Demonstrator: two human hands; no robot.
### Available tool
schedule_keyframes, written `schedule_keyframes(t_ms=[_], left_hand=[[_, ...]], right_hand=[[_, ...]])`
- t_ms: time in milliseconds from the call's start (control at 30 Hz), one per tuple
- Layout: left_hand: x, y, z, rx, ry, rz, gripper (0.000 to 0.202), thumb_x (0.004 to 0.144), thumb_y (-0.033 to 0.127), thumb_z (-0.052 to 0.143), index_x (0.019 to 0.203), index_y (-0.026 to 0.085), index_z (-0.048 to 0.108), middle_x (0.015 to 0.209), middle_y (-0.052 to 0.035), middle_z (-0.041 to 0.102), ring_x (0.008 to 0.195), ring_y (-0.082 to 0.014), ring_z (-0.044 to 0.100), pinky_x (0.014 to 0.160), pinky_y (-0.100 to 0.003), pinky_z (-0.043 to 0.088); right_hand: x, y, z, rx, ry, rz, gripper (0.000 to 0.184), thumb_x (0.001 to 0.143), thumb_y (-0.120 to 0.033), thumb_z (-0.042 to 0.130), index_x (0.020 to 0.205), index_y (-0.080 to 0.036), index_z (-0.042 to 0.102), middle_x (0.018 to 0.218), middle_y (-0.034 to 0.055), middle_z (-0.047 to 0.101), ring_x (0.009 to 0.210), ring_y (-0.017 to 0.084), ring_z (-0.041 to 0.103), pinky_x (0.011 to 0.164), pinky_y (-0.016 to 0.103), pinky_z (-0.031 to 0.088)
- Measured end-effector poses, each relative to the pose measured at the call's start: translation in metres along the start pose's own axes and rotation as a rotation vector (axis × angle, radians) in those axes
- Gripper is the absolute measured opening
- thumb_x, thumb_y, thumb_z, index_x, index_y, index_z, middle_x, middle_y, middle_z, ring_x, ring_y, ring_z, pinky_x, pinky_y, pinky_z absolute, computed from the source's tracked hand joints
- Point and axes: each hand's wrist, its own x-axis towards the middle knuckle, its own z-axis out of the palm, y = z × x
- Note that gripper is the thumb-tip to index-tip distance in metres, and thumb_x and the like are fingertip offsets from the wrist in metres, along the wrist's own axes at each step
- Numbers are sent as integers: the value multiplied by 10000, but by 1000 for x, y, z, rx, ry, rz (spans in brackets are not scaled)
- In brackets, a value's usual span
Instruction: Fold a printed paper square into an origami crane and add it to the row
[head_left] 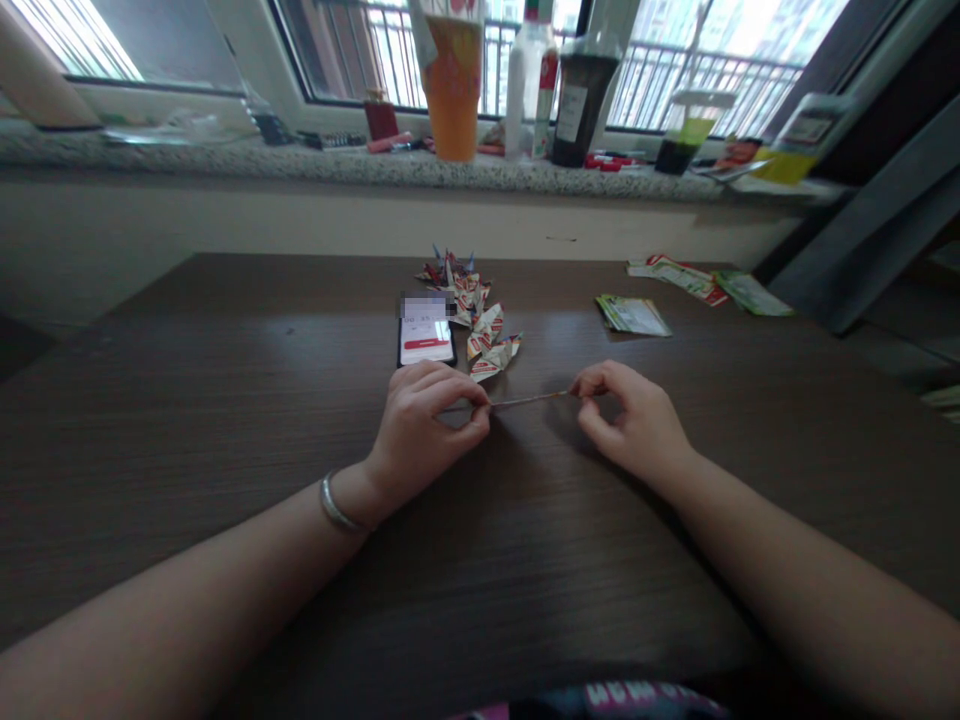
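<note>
A thin strip (529, 400), probably a piece of paper seen edge-on, stretches between my two hands above the brown table. My left hand (427, 420), with a silver bangle at the wrist, pinches its left part between thumb and fingers. At the right end, the curled fingertips of my right hand (634, 415) hold it, the thumb bent below. Just beyond my left hand lie a phone (426, 335) with its screen lit and several folded pieces of printed paper (491, 345) in a row. The strip's flat face is hidden from me.
A small stack of green and white packets (634, 315) lies at the back right of the table (187, 420). More flat packets (697, 280) are behind it. Along the windowsill (300, 165) stand an orange drink cup (454, 90), a dark bottle (581, 105) and other containers.
</note>
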Motion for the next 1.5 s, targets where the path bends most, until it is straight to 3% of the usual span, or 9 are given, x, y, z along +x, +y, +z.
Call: schedule_keyframes(t_ms=[133,267,700,1033,1500], left_hand=[[3,4,-3,38,-8,78,52,770,185,665,726,211,662,767,17,708,784,-177,614,836,-367,416],[8,12,-8,18,-41,205,58,807,184,659,772,229,664,797,33,717,813,-161,607,811,-340,406],[15,30,-17,225,-62,312,55,819,200,625,791,247,633,805,70,709,855,-189,568,823,-381,359],[8,13,-2,270,-82,321,62,798,194,615,749,230,605,766,47,689,821,-182,576,812,-378,356],[5,-9,-1,383,-160,441,103,832,194,565,737,218,598,780,3,675,816,-188,571,824,-361,397]], right_hand=[[1,-7,0,25,-7,-138,169,802,-208,605,968,-188,579,1006,71,672,951,203,614,852,333,483],[5,-18,-6,-32,-87,-247,41,863,-208,571,867,-193,609,873,38,687,859,183,612,809,321,482],[17,-46,-7,-161,-77,-404,118,878,-225,557,824,-171,648,808,34,702,793,183,604,717,303,470],[9,-24,5,-100,-115,-332,68,805,-158,569,793,-175,634,796,38,687,796,184,606,734,298,473],[1,-5,7,-93,-164,-276,76,782,-144,557,770,-186,620,782,29,672,761,169,598,727,288,464]])
